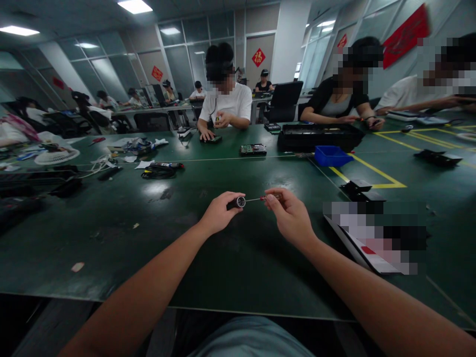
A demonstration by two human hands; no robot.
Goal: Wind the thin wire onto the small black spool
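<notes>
My left hand (220,212) is closed around a small black cylindrical part (238,202) whose round silvery end faces right. My right hand (289,214) pinches a thin screwdriver (265,198) with a red handle, its metal shaft pointing left and its tip at the cylinder's end face. Both hands hover a little above the dark green table (186,248), close in front of me.
A flat blurred device (372,238) lies right of my hands. Farther back are a blue bin (330,155), a black tray (316,136), a circuit board (253,148) and cables (159,170). Other people sit working across the table.
</notes>
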